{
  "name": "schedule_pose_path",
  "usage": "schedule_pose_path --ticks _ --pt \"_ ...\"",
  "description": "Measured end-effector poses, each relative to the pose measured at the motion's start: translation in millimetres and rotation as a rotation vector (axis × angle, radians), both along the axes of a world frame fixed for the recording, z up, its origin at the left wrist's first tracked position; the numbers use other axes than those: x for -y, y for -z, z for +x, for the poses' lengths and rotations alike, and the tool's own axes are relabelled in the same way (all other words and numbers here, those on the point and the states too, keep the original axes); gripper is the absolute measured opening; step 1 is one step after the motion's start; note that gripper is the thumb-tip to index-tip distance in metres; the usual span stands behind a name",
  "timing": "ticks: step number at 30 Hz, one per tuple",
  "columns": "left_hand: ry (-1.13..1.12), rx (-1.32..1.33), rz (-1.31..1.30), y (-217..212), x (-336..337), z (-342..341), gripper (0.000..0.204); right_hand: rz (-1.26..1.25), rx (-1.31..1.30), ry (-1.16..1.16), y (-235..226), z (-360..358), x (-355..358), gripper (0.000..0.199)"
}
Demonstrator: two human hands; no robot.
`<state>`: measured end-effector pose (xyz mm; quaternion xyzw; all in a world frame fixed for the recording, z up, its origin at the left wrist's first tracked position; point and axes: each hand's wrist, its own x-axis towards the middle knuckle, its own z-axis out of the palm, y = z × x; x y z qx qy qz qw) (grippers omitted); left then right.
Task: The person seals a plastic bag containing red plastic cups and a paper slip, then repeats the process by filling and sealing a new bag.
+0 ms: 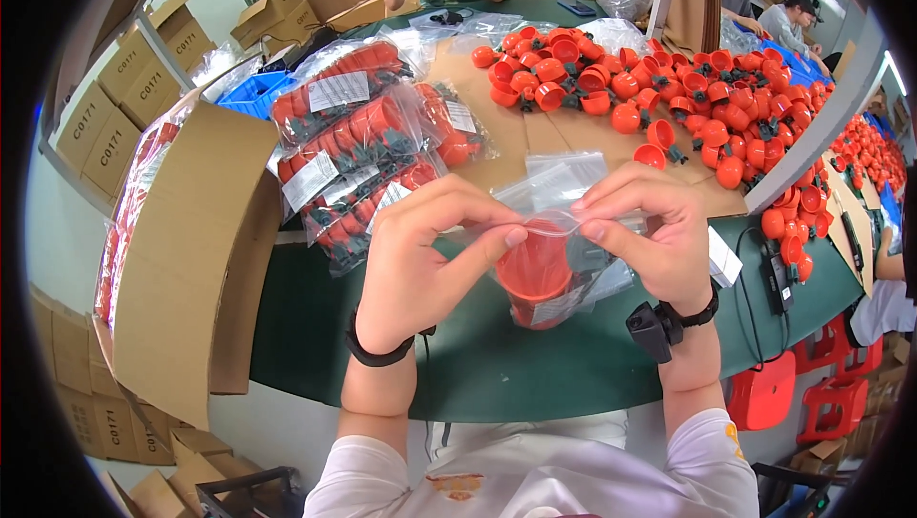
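In front of me, a clear zip bag [549, 226] hangs upright with red cups [535, 269] inside, which look nested. My left hand [420, 255] pinches the left end of its top edge between thumb and fingertips. At the right end of the same edge, my right hand [651, 231] holds on with a like pinch. The plastic between my fingertips looks pressed nearly flat. Just behind it lie more clear plastic bags [564, 170], and a white stack of labels [724, 258] sits beside my right hand.
Filled bags of red cups [358, 126] are heaped at left, beside a tall open carton [191, 260]. Loose red cups with dark clips [726, 117] spread over cardboard at right. A metal post [812, 136] and a black power adapter [778, 279] stand nearby. Co-workers sit across and at far right.
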<state>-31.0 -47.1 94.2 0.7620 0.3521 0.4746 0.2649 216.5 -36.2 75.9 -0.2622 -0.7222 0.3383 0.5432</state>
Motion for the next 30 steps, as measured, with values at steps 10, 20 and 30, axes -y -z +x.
schedule_pose_path --ticks 10,20,30 --pt "-0.057 -0.025 0.104 2 4 6 0.015 0.008 0.096 0.027 -2 -5 -1 0.008" --pt "-0.049 -0.230 0.054 -10 0 -21 0.013 0.020 0.170 0.013 -3 -2 -4 0.006" --pt "-0.105 -0.264 0.130 -9 -2 -24 0.024 0.029 0.331 0.145 -11 20 2 0.015"
